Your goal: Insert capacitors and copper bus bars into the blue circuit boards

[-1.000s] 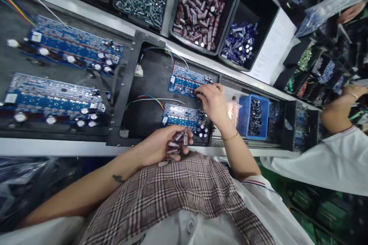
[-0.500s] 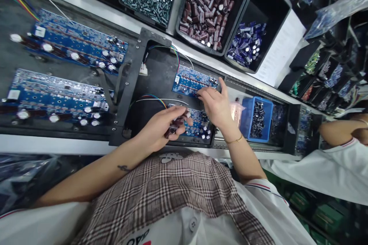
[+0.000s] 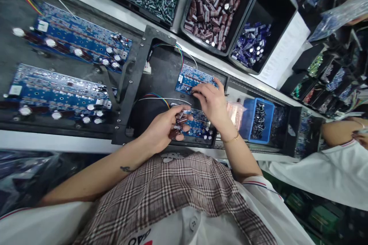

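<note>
Beyond shirt lettering (seemingly "GAO"), left fingers cupping capacitors, right fingers bent, hold unclear

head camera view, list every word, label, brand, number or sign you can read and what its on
"GAO" (probably), dark letters: white cloth shirt front.
Too blurred: print on white paper sheet.
Too small: white rectangular labels on blue rectangular circuit boards; markings on brown cylindrical capacitors.

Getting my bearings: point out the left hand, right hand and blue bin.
Left hand (image 3: 161,127), head view: near the thumb's base.
Right hand (image 3: 213,103), head view: back of the hand.
Blue bin (image 3: 247,119), head view: side wall.
</note>
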Tool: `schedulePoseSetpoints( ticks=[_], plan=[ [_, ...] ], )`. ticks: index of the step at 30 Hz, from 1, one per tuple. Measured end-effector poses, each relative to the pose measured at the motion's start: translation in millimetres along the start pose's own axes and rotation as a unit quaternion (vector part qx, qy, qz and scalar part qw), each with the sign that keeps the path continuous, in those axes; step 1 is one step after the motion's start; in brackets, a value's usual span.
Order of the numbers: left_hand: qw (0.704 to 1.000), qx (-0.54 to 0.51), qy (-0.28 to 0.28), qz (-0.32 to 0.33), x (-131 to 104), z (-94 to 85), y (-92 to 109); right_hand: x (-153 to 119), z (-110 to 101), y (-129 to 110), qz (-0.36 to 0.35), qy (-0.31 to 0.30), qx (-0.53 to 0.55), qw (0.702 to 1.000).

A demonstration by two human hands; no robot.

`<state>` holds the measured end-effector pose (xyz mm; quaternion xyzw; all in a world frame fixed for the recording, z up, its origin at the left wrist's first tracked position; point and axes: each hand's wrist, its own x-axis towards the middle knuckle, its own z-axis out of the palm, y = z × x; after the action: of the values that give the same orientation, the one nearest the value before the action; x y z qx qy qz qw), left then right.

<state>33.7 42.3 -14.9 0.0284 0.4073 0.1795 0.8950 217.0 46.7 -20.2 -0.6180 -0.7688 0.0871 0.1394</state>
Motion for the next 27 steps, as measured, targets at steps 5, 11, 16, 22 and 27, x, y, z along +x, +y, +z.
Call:
schedulePoseSetpoints(
  ticks=[5,11,16,22,27],
  plan=[
    [0.999,0.0,-0.043,0.027,-10,-9.1,2,8,12,11,-0.003,-0.01,-0.019,1.0],
    [0.994,0.038,-0.082,0.058,-17,-14.6,4,6,13,7,-0.047,-0.006,-0.067,0.997],
    [0.999,-0.018,-0.036,0.034,-12,-14.3,4,6,12,5,-0.075,0.003,-0.062,0.995],
    [0.996,-0.055,0.02,0.062,-6,-7.9,1,-8,-22,-47,-0.12,-0.029,0.023,0.992],
    [0.996,-0.08,-0.004,0.029,-11,-5.1,1,7,0,-38,-0.048,0.022,-0.031,0.998]
  ],
)
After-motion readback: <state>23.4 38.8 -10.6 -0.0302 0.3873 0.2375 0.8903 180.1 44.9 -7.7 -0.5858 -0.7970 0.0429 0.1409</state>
